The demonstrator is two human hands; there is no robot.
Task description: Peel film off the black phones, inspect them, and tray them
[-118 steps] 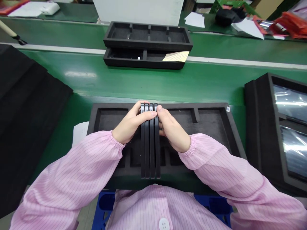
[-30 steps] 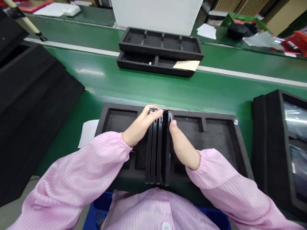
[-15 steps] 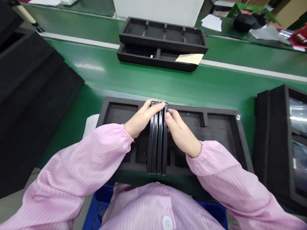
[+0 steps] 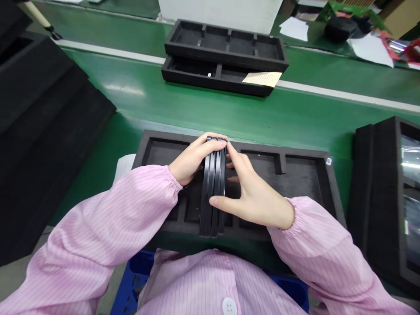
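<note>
Several slim black phone-like devices (image 4: pixel 210 218) stand on edge, pressed side by side, over the middle of a black foam tray (image 4: pixel 334 192). Their long narrow sides face up, and small openings show near the far ends. My left hand (image 4: pixel 197 155) is closed around the far end of the stack, fingers across the top. My right hand (image 4: pixel 251 190) is spread along the right side; its thumb lies on the upper edges and its index fingertip touches the far right corner. Its other fingertips are close to the right face; whether they touch it I cannot tell.
Two smaller foam trays (image 4: pixel 226 50) are stacked across the bench, with a yellowish paper (image 4: pixel 262 78) in the lower one. Dark foam stacks rise at left (image 4: pixel 49 131) and right (image 4: pixel 364 192). White paper (image 4: pixel 124 167) shows beside the big tray.
My right hand has opened out from its grip at the far right end. Its thumb has moved toward me along the stack. My left hand keeps its hold.
</note>
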